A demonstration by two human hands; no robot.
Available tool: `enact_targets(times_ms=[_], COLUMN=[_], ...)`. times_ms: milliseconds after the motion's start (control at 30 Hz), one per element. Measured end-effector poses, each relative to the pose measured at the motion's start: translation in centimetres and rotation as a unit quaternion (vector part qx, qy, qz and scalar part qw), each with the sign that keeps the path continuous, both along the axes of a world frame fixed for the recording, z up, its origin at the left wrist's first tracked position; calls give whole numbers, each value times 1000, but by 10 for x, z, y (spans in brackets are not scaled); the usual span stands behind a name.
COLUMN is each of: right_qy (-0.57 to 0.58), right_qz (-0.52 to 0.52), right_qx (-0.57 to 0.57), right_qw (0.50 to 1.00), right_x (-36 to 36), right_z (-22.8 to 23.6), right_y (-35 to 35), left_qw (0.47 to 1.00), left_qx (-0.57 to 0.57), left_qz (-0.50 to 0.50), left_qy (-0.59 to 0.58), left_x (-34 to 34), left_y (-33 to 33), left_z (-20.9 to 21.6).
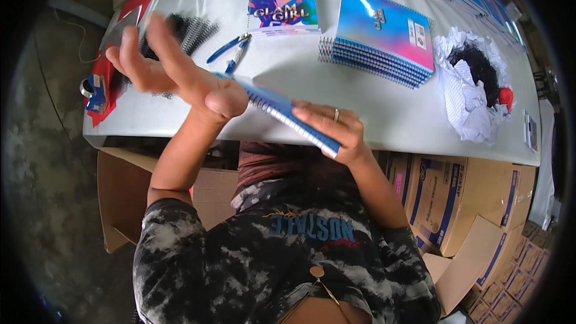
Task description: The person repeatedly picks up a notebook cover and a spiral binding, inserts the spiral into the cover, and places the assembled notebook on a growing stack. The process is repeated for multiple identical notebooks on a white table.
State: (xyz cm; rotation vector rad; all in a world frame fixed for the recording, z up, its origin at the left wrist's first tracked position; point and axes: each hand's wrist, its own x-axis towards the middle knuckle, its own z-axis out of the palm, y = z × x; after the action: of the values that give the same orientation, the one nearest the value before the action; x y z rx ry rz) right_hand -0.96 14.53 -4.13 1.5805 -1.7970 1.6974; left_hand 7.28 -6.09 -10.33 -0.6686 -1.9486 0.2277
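Observation:
A blue notebook [279, 108] is tilted over the front of the table, its row of holes and a dark wire coil showing along the long edge. My right hand [336, 129], with a ring on one finger, grips its near right end. At the other end is my left hand [180, 78], fingers stretched out and apart, the heel of the palm beside the notebook; I cannot tell whether it touches. Beyond the notebook lie blue-handled pliers [231, 51]. Black wire coils [201, 30] are heaped behind my left hand.
A stack of blue-and-pink spiral notebooks [384, 33] stands at the back right, and a colourful-covered stack [282, 6] at back centre. Crumpled white paper [465, 99] holds black material on the right. A tape roll [90, 90] is at the left edge. Cardboard boxes [462, 198] sit below the table.

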Motion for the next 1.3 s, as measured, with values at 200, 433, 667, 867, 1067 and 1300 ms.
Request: enact_targets(times_ms=[200,433,667,867,1067,1300], right_qy=[-8,-21,16,-41,-63,-70], right_qz=[-61,-65,-28,-80,-31,-18], right_qx=[-27,-32,-8,-10,-28,-23], right_qw=[998,997,999,996,997,997], right_x=[-7,-7,0,-5,-7,-2], right_z=[-7,-8,-8,-12,-17,-8], right_y=[0,-7,-15,-11,-12,-19], left_qw=[990,979,970,991,934,933], left_qx=[117,60,215,35,182,196], left_qz=[-68,-111,-95,-97,-191,-130], left_qy=[-41,-159,57,82,-243,-271], left_x=[-16,-19,-59,-45,-19,-30], left_y=[25,36,15,29,57,46], left_z=[38,43,36,81,40,29])
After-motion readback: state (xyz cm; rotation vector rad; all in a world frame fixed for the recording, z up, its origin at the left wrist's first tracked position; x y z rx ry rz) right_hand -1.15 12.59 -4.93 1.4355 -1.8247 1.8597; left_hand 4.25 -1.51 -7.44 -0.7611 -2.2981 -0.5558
